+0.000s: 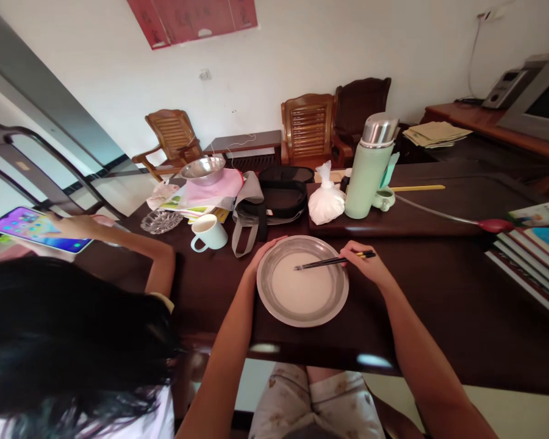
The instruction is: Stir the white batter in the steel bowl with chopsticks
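Observation:
A round metal basin (274, 308) with pale white liquid in it sits on the dark table (439, 305) right in front of me. My left hand (261, 255) curls against the basin's left rim and steadies it. My right hand (365, 261) is closed on a pair of black chopsticks (322, 263), whose tips reach over the liquid near the middle of the basin.
A person with dark hair (64, 341) sits at my left holding a phone (40, 229). Behind the basin stand a white mug (209, 233), a grey bag (265, 204), a tied white plastic bag (326, 198), a green flask (370, 167) and a steel bowl (202, 169). Books (535, 256) lie at right.

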Tool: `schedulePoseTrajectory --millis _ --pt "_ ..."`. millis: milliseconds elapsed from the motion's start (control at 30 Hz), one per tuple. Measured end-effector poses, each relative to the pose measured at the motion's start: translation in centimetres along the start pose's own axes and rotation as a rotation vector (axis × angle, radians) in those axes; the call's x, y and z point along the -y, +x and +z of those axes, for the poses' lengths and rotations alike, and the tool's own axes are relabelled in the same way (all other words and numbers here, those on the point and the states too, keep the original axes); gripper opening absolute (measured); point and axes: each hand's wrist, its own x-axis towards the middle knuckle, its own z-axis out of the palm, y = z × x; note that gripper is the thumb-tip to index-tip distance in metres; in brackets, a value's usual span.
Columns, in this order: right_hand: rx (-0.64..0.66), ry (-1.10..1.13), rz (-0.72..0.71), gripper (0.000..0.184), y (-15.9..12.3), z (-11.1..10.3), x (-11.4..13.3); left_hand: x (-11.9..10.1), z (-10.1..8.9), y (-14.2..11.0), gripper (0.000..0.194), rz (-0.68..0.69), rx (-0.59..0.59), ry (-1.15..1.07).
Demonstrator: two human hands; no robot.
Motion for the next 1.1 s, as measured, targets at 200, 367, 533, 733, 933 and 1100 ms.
schedulePoseTrajectory --millis 200,367,533,733,933,1100 --pt "0.086 0.038 0.018 0.031 0.08 0.23 -0.05 0.09 -0.10 0.27 0.043 0.001 0.001 0.010" --pt "-0.046 0.019 0.028 0.029 0.07 -0.04 -0.29 0.07 0.09 0.09 0.041 -0.006 -0.001 -0.002" --pt "0.059 0.088 0.058 0.032 0.05 0.08 -0.17 -0.21 0.30 -0.01 0.041 -0.010 0.007 -0.001" --pt "-0.054 0.040 0.039 0.031 0.11 -0.16 -0.06 -0.35 0.28 0.07 0.042 -0.017 0.007 -0.015" --pt "0.096 0.064 0.034 0.031 0.04 0.32 0.19 -0.47 0.46 -0.15 0.043 -0.020 -0.002 -0.023" --pt "-0.053 0.051 0.050 0.030 0.10 0.03 -0.13 -0.62 0.67 -0.42 0.042 -0.032 -0.013 -0.041"
